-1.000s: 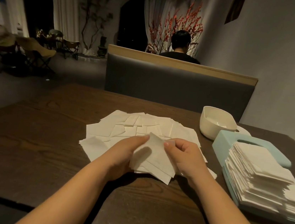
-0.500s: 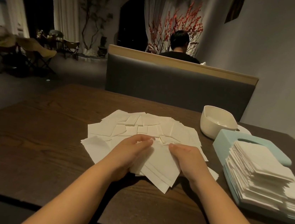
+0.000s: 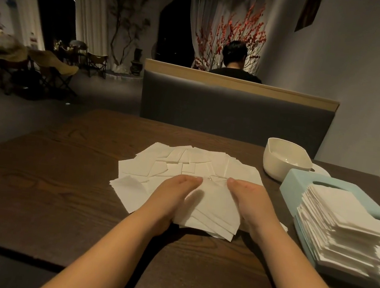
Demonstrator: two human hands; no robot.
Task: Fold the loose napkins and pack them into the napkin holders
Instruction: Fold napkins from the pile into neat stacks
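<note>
A spread of loose white napkins covers the middle of the dark wooden table. On its near side lies a small stack of folded napkins, with my left hand on its left edge and my right hand on its right edge, both pressing it between them. At the right, a light blue napkin holder lies flat, with a tall pile of folded napkins on it.
A white bowl-shaped holder stands behind the blue one at the far right. A grey padded booth back runs along the table's far side; a person sits beyond it, facing away. Folding chairs stand far left.
The small stack was held tilted above the spread one second ago. It has come down flat onto the napkins and both hands have flattened along its sides.
</note>
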